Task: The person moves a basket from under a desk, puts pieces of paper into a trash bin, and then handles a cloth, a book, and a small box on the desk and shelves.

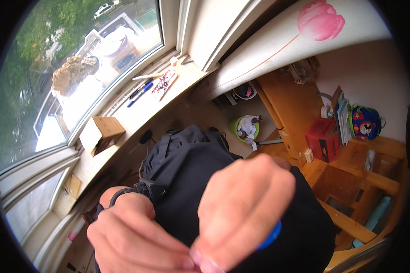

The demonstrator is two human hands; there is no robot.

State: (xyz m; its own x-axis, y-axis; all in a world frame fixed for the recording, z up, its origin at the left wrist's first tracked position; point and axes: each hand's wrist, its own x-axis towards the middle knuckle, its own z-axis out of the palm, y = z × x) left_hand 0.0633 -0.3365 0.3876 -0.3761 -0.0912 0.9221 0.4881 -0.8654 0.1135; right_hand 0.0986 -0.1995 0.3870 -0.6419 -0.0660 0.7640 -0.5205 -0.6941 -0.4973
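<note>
My left hand point(133, 235) and my right hand point(246, 211) meet low in the view, over black clothing point(191, 177). Both have curled fingers, and the fingertips touch near the bottom edge. Whatever may lie between them is hidden. A smooth blue thing point(271, 235) shows from behind my right hand; whether that hand holds it is unclear. Around my left wrist runs a black band point(121, 194). Beside it, against the clothing, sits a small black device point(145, 189), with a cable rising above it.
At left, a window sill point(136, 121) bears a cardboard box point(104, 133), pens point(140, 92) and a patterned case point(164, 83). A green waste bin point(237, 128) stands on the floor ahead. Wooden furniture point(348, 174) at right carries a red box point(323, 140) and a blue backpack point(365, 123).
</note>
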